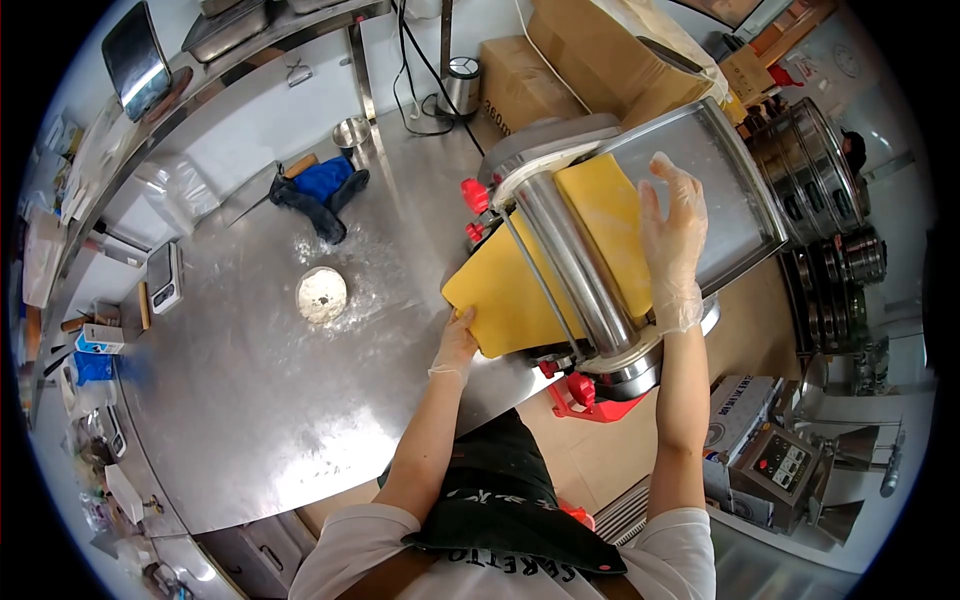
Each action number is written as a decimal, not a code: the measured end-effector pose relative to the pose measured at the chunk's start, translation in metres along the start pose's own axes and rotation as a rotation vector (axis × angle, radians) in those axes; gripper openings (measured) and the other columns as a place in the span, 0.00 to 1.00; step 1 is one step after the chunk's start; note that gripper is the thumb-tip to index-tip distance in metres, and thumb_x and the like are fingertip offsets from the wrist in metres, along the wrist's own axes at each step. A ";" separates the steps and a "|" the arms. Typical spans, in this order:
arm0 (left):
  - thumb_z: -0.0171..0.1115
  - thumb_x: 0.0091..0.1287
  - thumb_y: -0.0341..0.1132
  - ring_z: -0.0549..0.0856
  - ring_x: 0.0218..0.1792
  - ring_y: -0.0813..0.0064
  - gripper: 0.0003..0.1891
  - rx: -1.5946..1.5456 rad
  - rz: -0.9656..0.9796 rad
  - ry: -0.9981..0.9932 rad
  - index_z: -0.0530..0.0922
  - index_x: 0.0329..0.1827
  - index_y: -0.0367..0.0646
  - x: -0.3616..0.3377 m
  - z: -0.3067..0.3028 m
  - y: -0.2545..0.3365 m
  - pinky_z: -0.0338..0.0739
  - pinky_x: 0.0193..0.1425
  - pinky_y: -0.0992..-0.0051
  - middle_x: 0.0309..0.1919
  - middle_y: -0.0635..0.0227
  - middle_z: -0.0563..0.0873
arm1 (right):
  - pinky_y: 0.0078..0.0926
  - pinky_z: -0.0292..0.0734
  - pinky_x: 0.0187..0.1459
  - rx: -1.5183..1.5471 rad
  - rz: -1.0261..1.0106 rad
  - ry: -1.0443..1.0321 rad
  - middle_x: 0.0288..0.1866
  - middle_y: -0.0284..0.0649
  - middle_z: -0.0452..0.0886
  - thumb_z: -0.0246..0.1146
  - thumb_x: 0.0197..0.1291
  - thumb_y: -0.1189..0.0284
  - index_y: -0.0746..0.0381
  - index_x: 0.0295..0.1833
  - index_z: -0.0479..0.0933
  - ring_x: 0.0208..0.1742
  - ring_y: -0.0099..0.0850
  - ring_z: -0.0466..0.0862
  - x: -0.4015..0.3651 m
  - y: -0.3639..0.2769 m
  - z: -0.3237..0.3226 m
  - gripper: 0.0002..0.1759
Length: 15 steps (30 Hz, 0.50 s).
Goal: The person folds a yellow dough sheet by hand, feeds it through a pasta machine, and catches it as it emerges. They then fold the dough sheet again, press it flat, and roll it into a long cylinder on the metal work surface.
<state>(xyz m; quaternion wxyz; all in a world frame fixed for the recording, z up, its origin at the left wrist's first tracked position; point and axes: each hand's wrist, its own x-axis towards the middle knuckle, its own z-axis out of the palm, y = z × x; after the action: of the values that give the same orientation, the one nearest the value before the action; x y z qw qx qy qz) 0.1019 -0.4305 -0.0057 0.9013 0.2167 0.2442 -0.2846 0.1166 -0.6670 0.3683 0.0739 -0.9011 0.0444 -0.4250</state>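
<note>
A yellow dough sheet [510, 305] runs through the steel rollers of a dough sheeter [578, 262], showing on both sides of them. My left hand [457, 343], in a clear plastic glove, grips the sheet's lower left corner, its thumb on top. On the far side of the rollers, my right hand [676, 232], gloved too, is raised beside the other stretch of dough [608, 225]. Its fingers are apart and nothing is in them. Red knobs [581, 388] sit at the ends of the machine.
A small bowl of flour [321, 294] stands on the steel table [250, 400], with flour scattered around. Behind lie a blue-and-black cloth item [325, 185] and a knife [250, 207]. A metal tray [725, 190] adjoins the sheeter on the right. Cardboard boxes [530, 85] stand behind it.
</note>
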 end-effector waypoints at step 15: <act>0.64 0.75 0.28 0.82 0.68 0.64 0.22 0.044 -0.030 -0.012 0.74 0.71 0.46 -0.028 -0.027 0.027 0.76 0.75 0.59 0.66 0.66 0.83 | 0.31 0.80 0.58 1.123 0.303 -0.684 0.57 0.40 0.87 0.67 0.70 0.70 0.64 0.64 0.80 0.57 0.31 0.84 -0.069 -0.109 -0.081 0.20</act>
<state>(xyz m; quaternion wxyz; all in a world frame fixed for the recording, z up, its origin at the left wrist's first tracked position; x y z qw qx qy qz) 0.0900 -0.3848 -0.0039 0.8933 0.2311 0.2359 -0.3048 0.0121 -0.5577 0.3848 0.5998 -0.7936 -0.0834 -0.0592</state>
